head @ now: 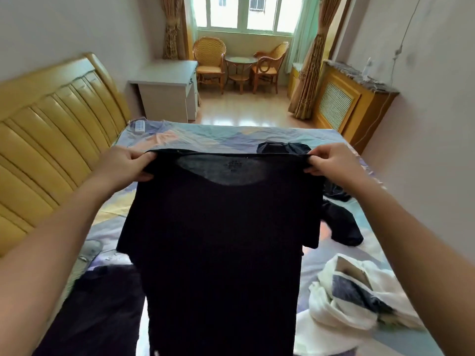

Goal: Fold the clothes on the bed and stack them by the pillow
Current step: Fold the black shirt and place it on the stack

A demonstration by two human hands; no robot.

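**Black shirt, held up for folding**

Over the bed (200,136), I hold one black T-shirt (218,240) by its shoulders: my left hand (126,163) pinches one corner, my right hand (326,160) the other, fingers curled on cloth. It hangs below my fingers, long axis vertical, both hands equally near. Counted: one white garment (341,304) near my right arm; dark clothes (341,222) lie behind, number unclear; one headboard (51,119). No pillow visible.
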